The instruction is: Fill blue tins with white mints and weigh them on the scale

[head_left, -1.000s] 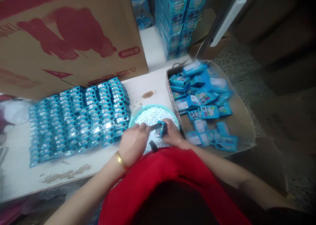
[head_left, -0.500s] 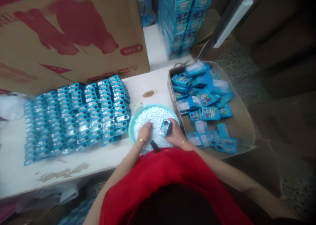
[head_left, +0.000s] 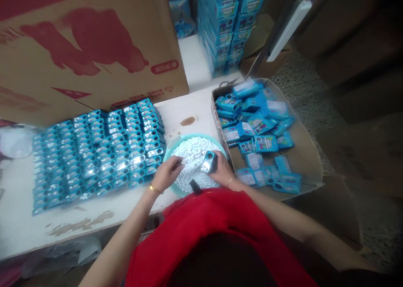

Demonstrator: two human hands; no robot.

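Note:
A teal bowl [head_left: 170, 146] heaped with small white candies [head_left: 192, 149] sits at the near edge of the white table [head_left: 185, 106]. My right hand [head_left: 222, 172] holds a small blue box [head_left: 209, 161] upright over the bowl, its open end facing up. My left hand [head_left: 167, 173] is at the bowl's left rim, fingers pinched together over the candies; what they hold is too small to make out. A gold bangle is on my left wrist.
Rows of several filled small blue boxes [head_left: 97, 146] lie left of the bowl. A shallow cardboard tray [head_left: 307, 152] with loose blue boxes [head_left: 256, 125] is on the right. A big printed carton [head_left: 85, 43] stands behind, and stacked blue cartons [head_left: 229, 22] farther back.
My left hand dipped into the candies, then drew back to the bowl's left rim. The blue box in my right hand has tipped upright over the bowl.

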